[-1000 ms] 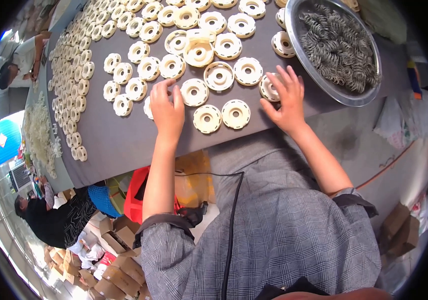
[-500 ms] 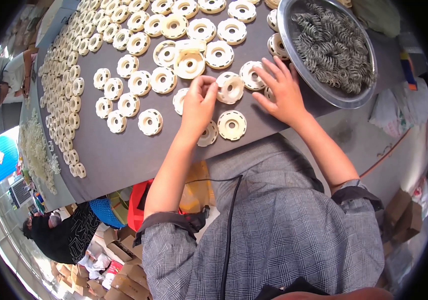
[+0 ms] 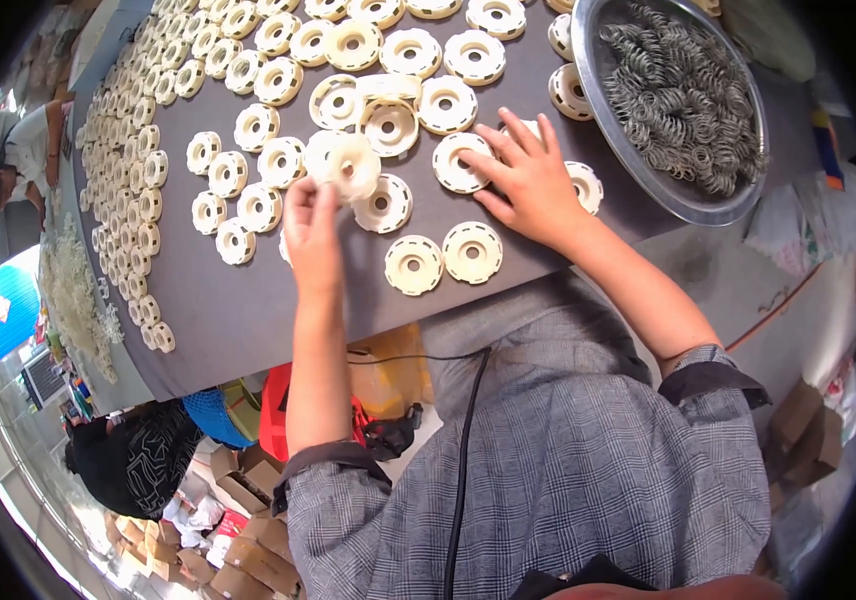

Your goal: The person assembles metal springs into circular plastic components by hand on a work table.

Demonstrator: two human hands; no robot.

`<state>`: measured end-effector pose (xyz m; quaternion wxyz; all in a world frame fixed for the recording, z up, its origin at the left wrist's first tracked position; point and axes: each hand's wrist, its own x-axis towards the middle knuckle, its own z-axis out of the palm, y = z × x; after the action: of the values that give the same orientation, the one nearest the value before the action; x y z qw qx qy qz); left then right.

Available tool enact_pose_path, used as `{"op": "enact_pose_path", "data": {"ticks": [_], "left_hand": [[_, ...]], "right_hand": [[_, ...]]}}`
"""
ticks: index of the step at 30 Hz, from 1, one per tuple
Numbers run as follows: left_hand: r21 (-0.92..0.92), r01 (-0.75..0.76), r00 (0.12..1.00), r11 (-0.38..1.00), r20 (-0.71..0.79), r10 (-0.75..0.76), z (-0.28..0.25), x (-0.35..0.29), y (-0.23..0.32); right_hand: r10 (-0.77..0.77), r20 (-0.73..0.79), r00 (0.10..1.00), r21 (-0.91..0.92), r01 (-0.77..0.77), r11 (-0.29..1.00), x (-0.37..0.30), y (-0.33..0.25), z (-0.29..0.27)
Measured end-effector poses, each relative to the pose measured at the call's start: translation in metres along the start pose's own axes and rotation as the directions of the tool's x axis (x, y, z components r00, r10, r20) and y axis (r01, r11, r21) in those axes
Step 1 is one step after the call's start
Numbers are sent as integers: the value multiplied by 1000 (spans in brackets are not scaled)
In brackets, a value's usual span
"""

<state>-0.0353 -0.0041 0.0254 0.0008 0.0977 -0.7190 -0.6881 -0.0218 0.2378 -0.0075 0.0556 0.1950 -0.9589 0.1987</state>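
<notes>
My left hand (image 3: 312, 240) pinches a cream round plastic ring (image 3: 358, 176) by its edge, lifted and tilted above the table. Just right of it lies another ring with slots around its rim (image 3: 397, 218). My right hand (image 3: 533, 190) is spread with its fingertips over a slotted ring (image 3: 454, 176); one finger lies across that ring's face, and the palm hides part of the table. Beside its wrist rests a further ring (image 3: 588, 200), partly covered. Two rings (image 3: 414, 265) sit side by side near the table's front edge.
A round metal tray (image 3: 683, 212) heaped with small coil springs (image 3: 688, 110) stands at the right. Rows of cream rings cover the far and left parts of the grey table (image 3: 248, 330). Two people (image 3: 138, 450) are at the left; cardboard boxes (image 3: 258, 560) lie on the floor.
My left hand has moved left, carrying a ring up off the table. My right hand has shifted slightly left onto another ring. The person at lower left has bent out of sight.
</notes>
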Motion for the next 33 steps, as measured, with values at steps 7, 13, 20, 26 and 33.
{"op": "enact_pose_path", "data": {"ticks": [7,13,20,26,33], "left_hand": [[171,244,970,955,-30,-242,-56,-29,3],[820,-190,961,540,44,272,-35,-28,-4],[713,-632,752,302,472,460,28,35,-6],[555,-399,906,730,361,221,38,34,-4],[481,-173,975,860,208,80,29,53,-6]], "right_hand": [[-35,-36,999,-1,35,999,2,0,0],[-17,-42,999,29,18,999,5,0,-6],[-96,17,995,27,96,995,22,-12,-7],[-49,-261,964,142,89,986,57,8,-9],[7,-171,985,246,36,969,114,1,10]]}}
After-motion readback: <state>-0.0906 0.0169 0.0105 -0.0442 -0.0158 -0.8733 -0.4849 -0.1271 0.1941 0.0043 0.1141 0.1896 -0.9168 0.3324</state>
